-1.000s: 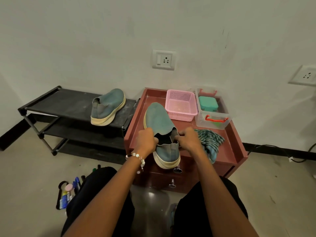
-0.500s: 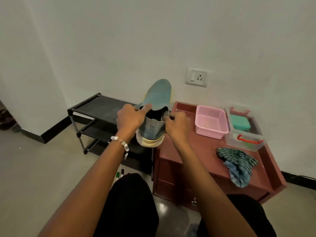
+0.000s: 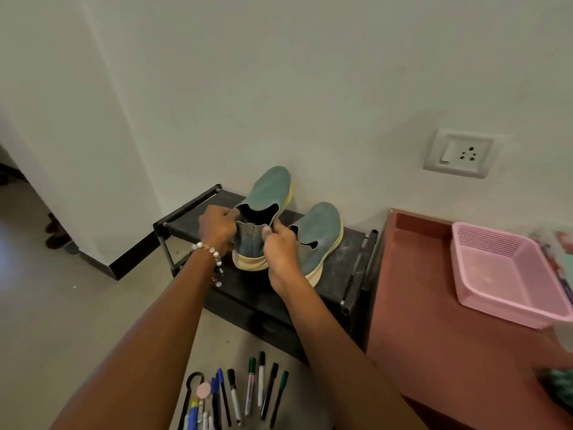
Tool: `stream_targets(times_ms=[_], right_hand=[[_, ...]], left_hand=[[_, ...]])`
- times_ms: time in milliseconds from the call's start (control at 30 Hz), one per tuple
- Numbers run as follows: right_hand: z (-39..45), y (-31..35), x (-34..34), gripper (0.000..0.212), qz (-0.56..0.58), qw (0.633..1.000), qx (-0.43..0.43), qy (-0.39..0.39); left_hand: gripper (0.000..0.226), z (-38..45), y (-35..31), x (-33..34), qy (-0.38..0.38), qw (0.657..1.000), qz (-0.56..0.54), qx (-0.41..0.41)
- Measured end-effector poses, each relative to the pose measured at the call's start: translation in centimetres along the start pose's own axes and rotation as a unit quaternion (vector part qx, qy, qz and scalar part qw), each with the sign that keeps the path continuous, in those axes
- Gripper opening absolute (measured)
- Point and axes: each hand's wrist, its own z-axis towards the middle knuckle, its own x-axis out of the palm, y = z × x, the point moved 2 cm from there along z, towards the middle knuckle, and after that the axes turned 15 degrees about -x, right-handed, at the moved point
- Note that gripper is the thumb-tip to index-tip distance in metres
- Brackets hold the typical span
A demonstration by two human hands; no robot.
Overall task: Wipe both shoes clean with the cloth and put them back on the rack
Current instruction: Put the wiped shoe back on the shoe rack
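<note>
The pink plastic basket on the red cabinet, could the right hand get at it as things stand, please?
Probably not at once: the right hand is gripping the heel of the blue slip-on shoe over the black shoe rack. Once it lets go, nothing seems to block the way to the pink plastic basket.

The right hand (image 3: 280, 249) is covering the heel of the second shoe (image 3: 319, 237). The picture's right edge is cutting off the pink basket (image 3: 502, 274) and a blurred teal cloth (image 3: 559, 386); the bottom edge is cutting the pens (image 3: 248, 392).
</note>
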Motion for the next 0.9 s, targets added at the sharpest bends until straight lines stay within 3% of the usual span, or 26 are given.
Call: stream_targets(times_ms=[233, 400, 500, 600, 800, 900], right_hand=[[0.1, -4.6, 1.1, 0.06, -0.027, 0.998, 0.033, 0.038], [-0.3, -3.4, 0.4, 0.052, 0.0, 0.998, 0.047, 0.049], [-2.2, -1.6, -0.5, 0.037, -0.009, 0.994, 0.038, 0.101], [-4.9, 1.0, -3.3, 0.036, 0.012, 0.99, 0.05, 0.134], [-10.3, 6.1, -13.5, 0.024, 0.054, 0.993, 0.059, 0.092], [-12.7, 7.5, -19.8, 0.022, 0.019, 0.998, 0.056, 0.034]], left_hand=[[0.052, 2.9, 1.1, 4.0, 0.023, 0.997, 0.062, 0.032], [0.047, 2.2, 1.9, 3.1, 0.063, 0.997, -0.028, -0.025], [0.034, -0.5, 1.7, 1.6, 0.012, 0.996, -0.081, -0.049], [0.033, -4.8, 0.7, -0.1, -0.066, 0.983, -0.163, -0.052], [0.021, -16.0, -1.2, 0.7, 0.029, 0.961, -0.271, -0.048], [0.019, -22.4, -2.0, 3.5, 0.141, 0.955, -0.259, -0.024]])
